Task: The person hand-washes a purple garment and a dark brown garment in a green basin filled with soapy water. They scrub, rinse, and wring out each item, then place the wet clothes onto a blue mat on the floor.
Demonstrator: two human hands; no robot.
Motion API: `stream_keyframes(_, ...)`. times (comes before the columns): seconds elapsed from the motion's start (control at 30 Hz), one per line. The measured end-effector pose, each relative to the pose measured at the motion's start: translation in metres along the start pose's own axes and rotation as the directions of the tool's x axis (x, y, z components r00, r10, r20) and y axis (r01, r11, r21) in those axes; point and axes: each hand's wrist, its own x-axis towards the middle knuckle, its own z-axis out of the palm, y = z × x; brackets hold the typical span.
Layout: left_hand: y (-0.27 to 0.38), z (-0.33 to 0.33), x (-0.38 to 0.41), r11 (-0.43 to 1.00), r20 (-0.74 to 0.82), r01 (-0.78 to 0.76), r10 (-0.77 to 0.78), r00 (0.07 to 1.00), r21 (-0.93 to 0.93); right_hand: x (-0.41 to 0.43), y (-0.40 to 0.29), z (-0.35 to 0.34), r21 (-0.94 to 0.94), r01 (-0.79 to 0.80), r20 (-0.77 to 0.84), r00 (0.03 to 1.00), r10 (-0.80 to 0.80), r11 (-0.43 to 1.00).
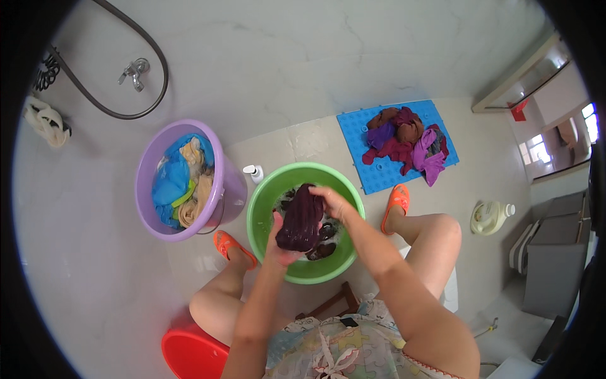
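A wet, dark purple cloth (302,220) is held in both my hands over the green basin (303,277). My left hand (280,246) supports it from below and on its left side, the palm partly hidden beneath the cloth. At the upper right, my right hand (331,203) grips its edge between thumb and fingers. Soapy water with foam and dark wet cloth (322,251) shows in the basin under the held piece.
Left stands a purple bucket (232,189) of clothes, with a white pump bottle (255,173) beside the basin. A blue mat (378,182) bears a pile of clothes (407,139). A detergent bottle (487,218) stands right; a red basin (194,350) sits lower left. A tap (135,73) is wall-mounted.
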Motion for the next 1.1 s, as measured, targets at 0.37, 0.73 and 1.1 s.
stream_keyframes(0.37,-0.039,0.017,0.018,0.794,0.238,-0.003,0.185,0.954,-0.608,0.014,0.083,0.053,0.809,0.240,0.061,0.874,-0.482,0.536)
stream_keyframes(0.73,-0.040,-0.026,-0.006,0.963,-0.119,0.063,-0.098,0.988,-0.263,-0.023,0.052,0.033,0.674,0.162,-0.168,0.984,-0.064,0.720)
stream_keyframes(1.1,-0.032,-0.013,0.008,0.057,-0.436,0.434,0.209,0.875,0.899,-0.009,0.020,0.023,0.081,-0.190,-0.315,0.926,0.206,0.978)
